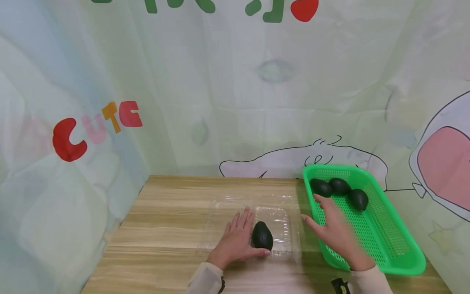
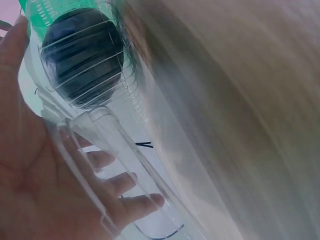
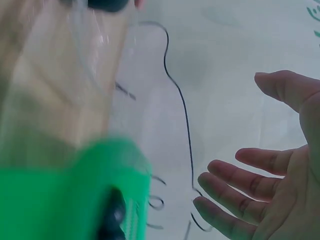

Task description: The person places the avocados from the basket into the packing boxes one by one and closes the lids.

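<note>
Nearest, two pale sleeves (image 1: 205, 279) come in at the near side of the box (image 1: 282, 226), one towards its left half, the other off to its right. A dark strap (image 1: 339, 286) shows by the right sleeve, nearer than the box.

The left hand (image 1: 236, 241) lies over the middle of the box, its four fingers straight and pointing to the box's far edge, its thumb stretched out to the right. In the left wrist view, clear plastic crosses in front of the palm. The front avocado (image 1: 262, 237) sits in the right half of the box, narrow end towards the far edge, between that hand's fingers and thumb; I cannot tell if the thumb touches it.

The right hand (image 1: 335, 228) hangs to the right of the box, over the left side of the basket (image 1: 416, 263). Its fingers are loose and extended, the thumb spread away from them towards the box.

The table (image 1: 165, 228) is wood-grained and runs out past the box. The green basket stands right of the box and reaches farther back. Three avocados (image 1: 358, 199) lie close together in its far end, to the right of the box.

Beyond the box hangs a pale curtain (image 1: 227, 81), with coloured letters (image 1: 111, 114) to the box's left.
</note>
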A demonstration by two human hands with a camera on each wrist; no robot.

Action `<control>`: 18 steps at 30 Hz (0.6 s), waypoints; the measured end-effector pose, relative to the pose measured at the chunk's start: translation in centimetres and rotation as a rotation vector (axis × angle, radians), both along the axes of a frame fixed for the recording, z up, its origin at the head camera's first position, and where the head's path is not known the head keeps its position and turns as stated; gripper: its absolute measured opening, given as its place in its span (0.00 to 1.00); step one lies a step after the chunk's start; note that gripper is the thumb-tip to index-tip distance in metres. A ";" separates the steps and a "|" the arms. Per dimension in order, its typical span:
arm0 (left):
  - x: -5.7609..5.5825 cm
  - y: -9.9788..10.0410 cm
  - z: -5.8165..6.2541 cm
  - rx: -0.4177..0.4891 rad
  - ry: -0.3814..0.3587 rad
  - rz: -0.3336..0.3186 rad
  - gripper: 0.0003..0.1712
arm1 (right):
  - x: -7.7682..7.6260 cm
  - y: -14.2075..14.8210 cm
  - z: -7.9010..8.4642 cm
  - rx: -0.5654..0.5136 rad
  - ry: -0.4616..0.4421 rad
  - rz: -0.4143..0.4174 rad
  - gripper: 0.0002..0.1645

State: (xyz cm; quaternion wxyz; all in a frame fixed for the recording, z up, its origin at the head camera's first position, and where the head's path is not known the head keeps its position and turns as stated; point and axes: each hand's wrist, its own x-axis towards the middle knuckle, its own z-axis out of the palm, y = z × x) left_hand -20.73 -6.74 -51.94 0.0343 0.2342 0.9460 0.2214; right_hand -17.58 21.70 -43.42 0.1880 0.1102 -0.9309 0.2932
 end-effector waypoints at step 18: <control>-0.2 0.0 -0.2 -0.012 0.017 -0.005 0.74 | -3.8 7.1 3.3 0.303 -0.120 -0.029 0.47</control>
